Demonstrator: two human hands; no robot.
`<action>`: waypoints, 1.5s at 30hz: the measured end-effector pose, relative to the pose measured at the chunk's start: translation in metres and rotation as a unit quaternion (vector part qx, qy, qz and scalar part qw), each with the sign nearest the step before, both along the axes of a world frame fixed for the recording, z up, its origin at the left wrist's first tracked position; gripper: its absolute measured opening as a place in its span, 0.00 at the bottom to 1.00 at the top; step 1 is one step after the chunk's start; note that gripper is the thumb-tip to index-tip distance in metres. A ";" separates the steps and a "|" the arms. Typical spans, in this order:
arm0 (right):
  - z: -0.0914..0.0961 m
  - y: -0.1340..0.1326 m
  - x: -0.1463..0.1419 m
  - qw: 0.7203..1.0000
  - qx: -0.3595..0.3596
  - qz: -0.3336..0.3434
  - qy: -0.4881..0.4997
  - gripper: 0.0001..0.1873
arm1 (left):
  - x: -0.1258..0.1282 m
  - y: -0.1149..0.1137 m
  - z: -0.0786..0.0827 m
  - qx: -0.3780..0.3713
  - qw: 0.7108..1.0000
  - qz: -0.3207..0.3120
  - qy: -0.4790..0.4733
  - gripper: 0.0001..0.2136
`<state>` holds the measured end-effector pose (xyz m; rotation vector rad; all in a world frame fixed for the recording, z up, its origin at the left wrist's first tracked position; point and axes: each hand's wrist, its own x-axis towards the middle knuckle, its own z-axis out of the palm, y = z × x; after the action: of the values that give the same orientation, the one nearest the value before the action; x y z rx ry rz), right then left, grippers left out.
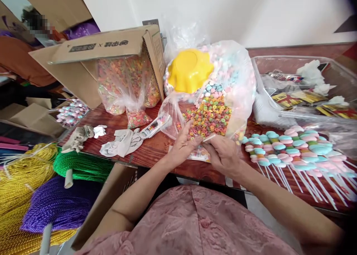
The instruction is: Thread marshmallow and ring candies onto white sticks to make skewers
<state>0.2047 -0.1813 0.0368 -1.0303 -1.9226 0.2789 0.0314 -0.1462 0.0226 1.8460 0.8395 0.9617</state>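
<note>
My left hand (182,145) and my right hand (223,152) meet over the near edge of a dark wooden table (156,151). The right hand pinches a thin white stick (209,137) at its tip. The left hand's fingers reach into a pile of coloured candy rings (210,117) inside an open clear plastic bag (237,95), and may pinch a ring; it is too small to tell. A yellow plastic bowl (189,70) lies upside down on pastel candies in the same bag. Right of my hands lie several finished candy sticks (290,149).
A cardboard box (111,50) holds bagged ring candy (125,87) at the left. White cloths (122,141) lie in front. A clear tray (306,87) with packets sits at the right. Spools of yellow, green and purple cord (41,195) fill the lower left. Another person (25,54) is far left.
</note>
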 end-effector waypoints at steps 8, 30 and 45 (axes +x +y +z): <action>-0.005 -0.012 -0.015 0.939 -0.197 0.022 0.280 0.08 | -0.012 -0.010 0.002 0.061 0.997 -0.032 0.027 0.13; -0.047 -0.053 -0.013 0.746 -0.500 0.079 0.432 0.16 | -0.188 -0.099 0.029 0.004 0.710 0.035 0.704 0.05; -0.028 -0.094 0.104 0.949 -0.023 -0.314 -0.032 0.06 | 0.026 -0.021 -0.032 0.321 0.789 -0.091 0.516 0.12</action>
<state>0.3085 -0.2749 0.0092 -1.6326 -1.5463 -0.0762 0.0571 -0.1669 -0.0091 3.0649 0.9574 -0.0313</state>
